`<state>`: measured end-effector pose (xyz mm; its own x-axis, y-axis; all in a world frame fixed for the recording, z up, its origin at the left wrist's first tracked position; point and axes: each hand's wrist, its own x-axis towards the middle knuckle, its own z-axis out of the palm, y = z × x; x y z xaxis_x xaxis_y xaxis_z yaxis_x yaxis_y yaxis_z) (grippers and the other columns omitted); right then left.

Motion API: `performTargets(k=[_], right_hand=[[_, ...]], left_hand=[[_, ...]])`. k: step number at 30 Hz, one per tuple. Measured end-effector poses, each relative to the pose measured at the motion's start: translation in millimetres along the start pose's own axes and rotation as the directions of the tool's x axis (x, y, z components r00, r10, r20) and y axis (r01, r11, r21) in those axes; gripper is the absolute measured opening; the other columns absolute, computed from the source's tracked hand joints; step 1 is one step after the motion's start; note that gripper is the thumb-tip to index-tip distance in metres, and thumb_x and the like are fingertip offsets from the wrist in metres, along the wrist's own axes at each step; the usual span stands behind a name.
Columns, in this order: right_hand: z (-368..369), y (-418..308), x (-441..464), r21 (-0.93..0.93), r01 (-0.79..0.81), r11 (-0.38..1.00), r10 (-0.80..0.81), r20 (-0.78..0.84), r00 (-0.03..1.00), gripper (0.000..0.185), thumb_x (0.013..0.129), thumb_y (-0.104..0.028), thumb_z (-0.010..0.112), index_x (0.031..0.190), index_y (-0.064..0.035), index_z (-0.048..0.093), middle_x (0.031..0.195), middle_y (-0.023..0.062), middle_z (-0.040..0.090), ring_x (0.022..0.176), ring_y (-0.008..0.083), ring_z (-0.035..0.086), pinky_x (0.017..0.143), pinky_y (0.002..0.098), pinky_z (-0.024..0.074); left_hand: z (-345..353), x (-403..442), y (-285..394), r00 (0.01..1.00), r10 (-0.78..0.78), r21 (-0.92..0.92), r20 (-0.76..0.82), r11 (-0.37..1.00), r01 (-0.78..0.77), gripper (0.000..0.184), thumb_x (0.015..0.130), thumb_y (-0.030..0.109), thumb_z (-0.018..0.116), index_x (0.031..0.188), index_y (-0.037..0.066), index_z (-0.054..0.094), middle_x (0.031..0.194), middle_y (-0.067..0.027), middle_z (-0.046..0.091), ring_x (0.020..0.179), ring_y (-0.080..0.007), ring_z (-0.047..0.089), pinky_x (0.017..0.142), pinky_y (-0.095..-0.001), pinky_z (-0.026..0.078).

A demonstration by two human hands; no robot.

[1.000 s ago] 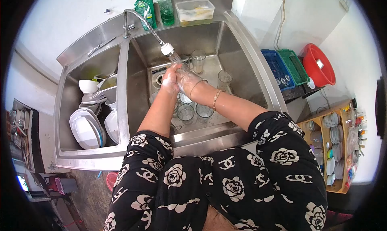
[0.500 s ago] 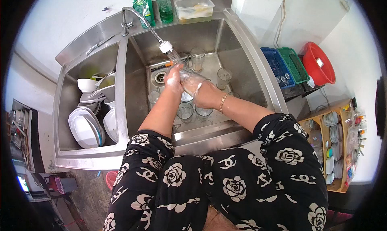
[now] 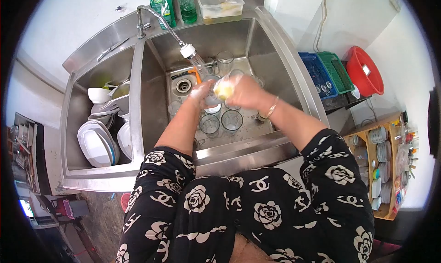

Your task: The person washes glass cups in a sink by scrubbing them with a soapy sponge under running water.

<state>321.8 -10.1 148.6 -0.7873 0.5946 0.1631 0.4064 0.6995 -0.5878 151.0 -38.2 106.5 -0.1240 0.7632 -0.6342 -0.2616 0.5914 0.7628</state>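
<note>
Above the right basin, my left hand is closed round a clear glass, beside the running faucet head. My right hand, slightly blurred, holds a soapy yellow sponge against or very near that glass. White suds cover parts of both hands. Below them on the basin floor stand several glasses, among them one glass and another side by side. An orange-handled object lies by the drain, partly hidden.
White plates and bowls fill the left basin. A green pouch, a green bottle and a plastic tub stand behind the sink. At right are baskets, a red basin and a dish rack.
My right hand has moved away from the water stream, and a yellow sponge now shows in it. The glass in my left hand has come lower, clear of the stream's top.
</note>
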Motion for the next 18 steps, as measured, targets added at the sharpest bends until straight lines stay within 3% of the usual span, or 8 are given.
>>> performTargets(k=[4,6,9,11,13,16,17,18], right_hand=[[-56.0,17.7,2.9,0.424,-0.142,0.894,0.087,0.147,0.985,0.028,0.064,-0.010,0.077,0.089,0.0005,0.069,0.090,0.0092,0.069,0.077,0.0153,0.064,0.072,0.0299,0.0506],[-55.7,29.0,3.8,0.704,-0.292,0.647,0.221,0.194,0.956,0.029,0.067,-0.013,0.078,0.089,0.0035,0.069,0.087,0.0073,0.068,0.076,0.0134,0.063,0.070,0.0283,0.0501],[-30.8,64.2,12.2,0.852,-0.387,0.352,0.472,0.195,0.860,0.033,0.068,-0.016,0.079,0.090,0.0046,0.065,0.085,0.0099,0.068,0.075,0.0170,0.064,0.066,0.0309,0.0503],[-5.8,102.6,23.7,0.574,-0.361,0.735,0.594,-0.288,0.751,0.033,0.068,-0.016,0.078,0.091,0.0023,0.062,0.083,0.0130,0.067,0.074,0.0220,0.065,0.066,0.0326,0.0505],[-3.8,99.5,26.5,0.237,-0.431,0.871,0.476,-0.626,0.618,0.034,0.070,-0.017,0.076,0.093,-0.0025,0.056,0.087,0.0191,0.063,0.084,0.0320,0.063,0.073,0.0374,0.0498],[4.6,53.6,3.5,-0.094,-0.247,0.964,0.130,-0.646,0.752,0.036,0.072,-0.017,0.073,0.102,-0.0042,0.057,0.097,0.0207,0.058,0.096,0.0352,0.058,0.082,0.0410,0.0464],[11.3,32.3,-12.5,-0.036,-0.116,0.993,0.073,-0.584,0.808,0.037,0.073,-0.018,0.072,0.104,-0.0038,0.057,0.100,0.0211,0.056,0.097,0.0361,0.056,0.084,0.0423,0.0450],[16.4,14.7,-23.9,0.030,0.017,0.999,0.001,-0.526,0.851,0.039,0.074,-0.019,0.071,0.107,-0.0035,0.057,0.103,0.0215,0.054,0.099,0.0370,0.054,0.086,0.0436,0.0436]], left_hand=[[6.7,-3.1,0.2,0.882,0.079,0.037,0.464,0.993,-0.108,0.052,0.093,0.051,0.045,0.123,0.009,0.051,0.104,-0.0132,0.063,0.086,-0.0284,0.066,0.070,-0.0456,0.056],[12.6,-10.8,-1.7,0.789,0.034,-0.020,0.613,0.999,-0.028,0.067,0.089,0.060,0.045,0.126,0.005,0.046,0.101,-0.0182,0.063,0.078,-0.0319,0.066,0.062,-0.0476,0.056],[17.7,-6.1,-6.4,0.668,0.019,-0.021,0.744,1.000,-0.005,0.067,0.084,0.058,0.054,0.122,0.003,0.048,0.096,-0.0192,0.063,0.074,-0.0328,0.066,0.061,-0.0463,0.056],[33.1,-0.7,-15.4,0.761,0.024,-0.084,0.648,0.996,0.040,0.061,0.085,0.053,0.056,0.119,0.003,0.049,0.094,-0.0192,0.064,0.073,-0.0325,0.066,0.060,-0.0450,0.056],[49.4,2.0,-21.6,0.870,0.057,-0.101,0.490,0.995,-0.008,0.051,0.087,0.046,0.055,0.117,0.004,0.051,0.095,-0.0174,0.065,0.072,-0.0293,0.066,0.062,-0.0420,0.056],[59.2,13.7,-25.5,0.945,0.078,-0.366,0.318,0.929,0.046,0.049,0.087,0.048,0.054,0.117,0.009,0.052,0.091,-0.0110,0.065,0.076,-0.0251,0.066,0.070,-0.0405,0.055],[62.6,14.9,-30.0,0.961,0.126,-0.492,0.244,0.871,0.011,0.047,0.087,0.051,0.053,0.113,0.012,0.055,0.094,-0.0096,0.065,0.084,-0.0242,0.065,0.077,-0.0390,0.054],[48.5,42.4,-47.4,0.957,0.240,-0.384,0.162,0.909,-0.163,0.050,0.088,0.055,0.049,0.110,0.011,0.057,0.097,-0.0105,0.066,0.087,-0.0263,0.065,0.080,-0.0406,0.053]])
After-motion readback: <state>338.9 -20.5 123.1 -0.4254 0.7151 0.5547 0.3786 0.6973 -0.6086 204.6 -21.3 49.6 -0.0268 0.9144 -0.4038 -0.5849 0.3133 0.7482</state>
